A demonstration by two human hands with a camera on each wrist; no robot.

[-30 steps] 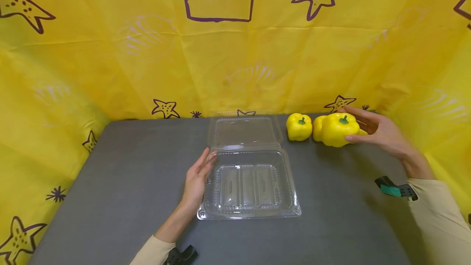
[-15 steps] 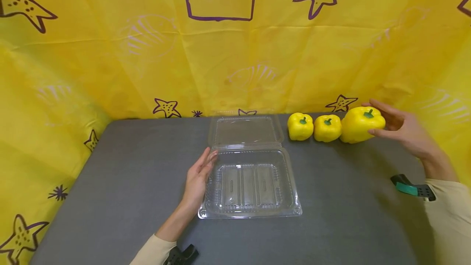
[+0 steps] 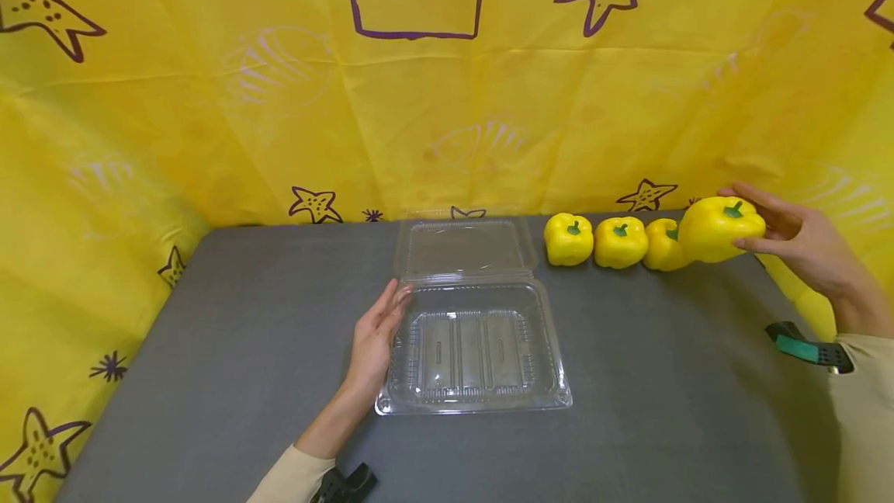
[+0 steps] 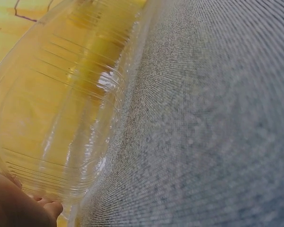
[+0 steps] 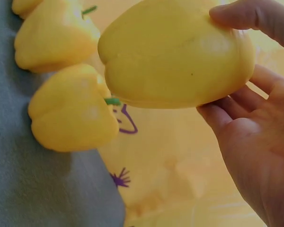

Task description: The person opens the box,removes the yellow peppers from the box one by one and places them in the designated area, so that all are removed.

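In the head view my right hand grips a yellow bell pepper from its right side, thumb in front. The right wrist view shows this pepper raised above the tabletop, between thumb and fingertips. Three more yellow bell peppers stand in a row to its left: one nearest the container, one in the middle, and one partly hidden behind the held pepper. My left hand rests its extended fingers along the left wall of a clear plastic clamshell container, whose base holds nothing.
The container's hinged lid lies folded back towards the rear edge of the grey table. Behind and beside the table hangs a yellow cloth with starfish drawings. The row of peppers runs along the table's rear right edge.
My right hand has carried the held bell pepper rightward past the row, uncovering the middle pepper and part of the rightmost one. The left hand and the container have stayed in place.
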